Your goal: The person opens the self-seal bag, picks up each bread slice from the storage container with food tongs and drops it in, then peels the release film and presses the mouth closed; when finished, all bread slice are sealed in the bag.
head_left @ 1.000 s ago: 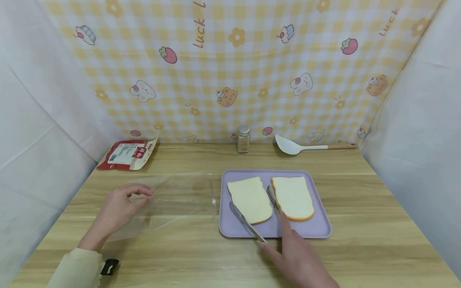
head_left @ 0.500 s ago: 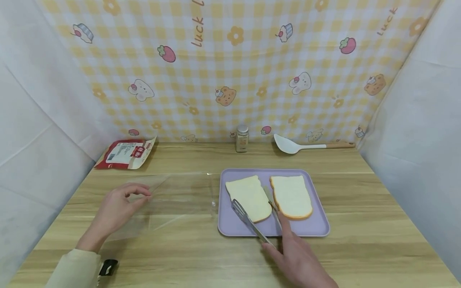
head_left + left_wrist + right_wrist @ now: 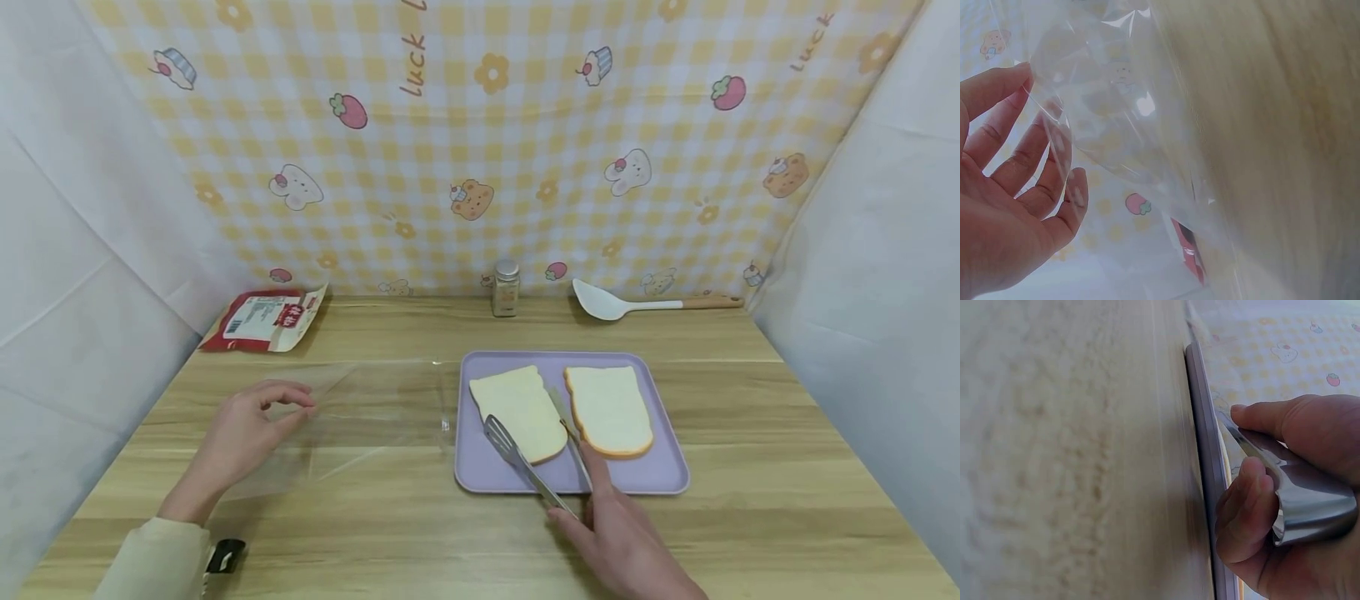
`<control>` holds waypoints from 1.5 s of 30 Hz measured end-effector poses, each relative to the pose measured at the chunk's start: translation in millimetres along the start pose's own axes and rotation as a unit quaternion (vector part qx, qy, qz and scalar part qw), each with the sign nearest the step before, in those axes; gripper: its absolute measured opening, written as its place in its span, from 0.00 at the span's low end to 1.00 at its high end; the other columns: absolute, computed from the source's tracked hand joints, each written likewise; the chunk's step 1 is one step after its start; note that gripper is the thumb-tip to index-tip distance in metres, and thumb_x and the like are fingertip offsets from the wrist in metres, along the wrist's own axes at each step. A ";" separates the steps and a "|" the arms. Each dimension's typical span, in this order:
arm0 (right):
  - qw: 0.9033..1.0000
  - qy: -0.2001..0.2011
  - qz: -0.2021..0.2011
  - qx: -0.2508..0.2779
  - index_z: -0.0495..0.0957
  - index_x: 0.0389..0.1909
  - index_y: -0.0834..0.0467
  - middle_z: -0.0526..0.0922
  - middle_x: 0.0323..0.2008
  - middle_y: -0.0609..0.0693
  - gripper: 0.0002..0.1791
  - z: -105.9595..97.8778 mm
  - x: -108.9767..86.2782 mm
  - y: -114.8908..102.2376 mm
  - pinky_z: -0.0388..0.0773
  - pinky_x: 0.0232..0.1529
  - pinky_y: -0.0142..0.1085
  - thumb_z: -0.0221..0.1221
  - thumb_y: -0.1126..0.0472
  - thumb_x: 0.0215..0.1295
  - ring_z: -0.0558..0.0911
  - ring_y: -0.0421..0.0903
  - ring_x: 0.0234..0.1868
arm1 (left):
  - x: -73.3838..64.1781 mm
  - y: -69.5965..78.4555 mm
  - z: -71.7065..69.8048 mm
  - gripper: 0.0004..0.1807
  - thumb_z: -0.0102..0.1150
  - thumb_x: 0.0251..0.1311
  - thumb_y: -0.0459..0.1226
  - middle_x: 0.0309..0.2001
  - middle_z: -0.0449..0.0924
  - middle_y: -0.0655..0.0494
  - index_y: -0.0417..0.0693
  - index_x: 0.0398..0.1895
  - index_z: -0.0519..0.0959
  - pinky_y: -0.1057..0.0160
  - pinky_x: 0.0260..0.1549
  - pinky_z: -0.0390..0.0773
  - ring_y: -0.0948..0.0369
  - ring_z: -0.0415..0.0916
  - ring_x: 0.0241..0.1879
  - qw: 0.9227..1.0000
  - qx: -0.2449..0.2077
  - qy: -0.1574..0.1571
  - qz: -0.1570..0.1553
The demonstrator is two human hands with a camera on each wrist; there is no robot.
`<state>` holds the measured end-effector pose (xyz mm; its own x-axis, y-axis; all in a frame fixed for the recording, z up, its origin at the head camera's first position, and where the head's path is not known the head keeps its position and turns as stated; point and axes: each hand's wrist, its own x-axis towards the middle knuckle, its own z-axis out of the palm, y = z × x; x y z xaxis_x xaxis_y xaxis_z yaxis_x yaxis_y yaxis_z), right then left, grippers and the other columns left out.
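Note:
My left hand (image 3: pixel 240 446) pinches the edge of a clear plastic bag (image 3: pixel 382 408) between thumb and forefinger. The other fingers are spread behind the film in the left wrist view. My right hand (image 3: pixel 626 533) grips metal tongs (image 3: pixel 1310 494), its palm round their bent end. One slotted arm of the tongs overlaps the lower left of the left bread slice (image 3: pixel 517 408). Their other arm runs down that slice's right side, in the gap between the two slices. A second bread slice (image 3: pixel 611 412) lies flat at the right of the purple tray (image 3: pixel 472 477).
A red and white packet (image 3: pixel 262 321) lies at the back left. Near the patterned cloth stand a small glass jar (image 3: pixel 506 289) and, to its right, a white turner (image 3: pixel 603 304) with a wooden handle. A black object (image 3: pixel 227 556) shows beside the left sleeve.
The tongs' left tip has shifted slightly right and up, onto the left slice's edge. Their right arm has turned beside that slice. My left hand and the bag stay nearly still.

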<state>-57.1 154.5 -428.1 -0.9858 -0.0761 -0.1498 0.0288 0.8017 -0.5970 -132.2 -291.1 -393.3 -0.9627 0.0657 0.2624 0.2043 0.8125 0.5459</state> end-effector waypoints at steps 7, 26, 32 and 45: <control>1.000 0.003 0.000 0.017 0.49 0.84 0.48 0.72 0.23 0.43 0.54 0.3 0.1 2.0 0.68 0.27 0.32 0.71 0.43 0.67 0.68 0.36 0.23 | 0.6 -0.5 -0.3 0.02 0.74 0.64 0.36 0.51 0.90 0.48 0.50 0.37 0.91 0.49 0.48 0.79 0.43 0.84 0.54 1.000 0.003 0.008 0.006; 1.000 0.009 -0.006 0.029 0.51 0.83 0.46 0.71 0.21 0.42 0.53 -0.1 -2.0 -0.6 0.68 0.26 0.32 0.73 0.44 0.65 0.68 0.36 0.21 | 2.3 -0.9 -0.5 0.02 0.75 0.63 0.36 0.50 0.90 0.49 0.52 0.37 0.90 0.58 0.46 0.79 0.43 0.85 0.53 1.000 0.010 0.015 0.012; 0.999 0.006 0.017 -0.026 0.46 0.85 0.53 0.86 0.51 0.63 0.61 -2.2 -3.0 0.9 0.84 0.50 0.51 0.71 0.34 0.62 0.86 0.52 0.48 | 2.0 -1.7 0.5 0.02 0.75 0.63 0.36 0.50 0.90 0.49 0.52 0.37 0.90 0.57 0.46 0.79 0.44 0.84 0.53 1.000 0.011 0.015 0.013; 0.994 -0.002 -0.018 -0.109 0.51 0.83 0.59 0.82 0.64 0.66 0.55 -0.5 -3.8 4.3 0.83 0.57 0.58 0.68 0.38 0.68 0.86 0.61 0.58 | 0.8 -2.0 -0.5 0.02 0.75 0.63 0.36 0.51 0.90 0.47 0.51 0.37 0.90 0.49 0.48 0.80 0.42 0.85 0.55 1.000 0.008 0.011 0.012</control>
<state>-53.4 158.5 -429.7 -0.9849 -0.1083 -0.1347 -0.0430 0.9082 -0.4162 -133.3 -292.9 -393.8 -0.9534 0.0716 0.2931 0.2235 0.8200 0.5269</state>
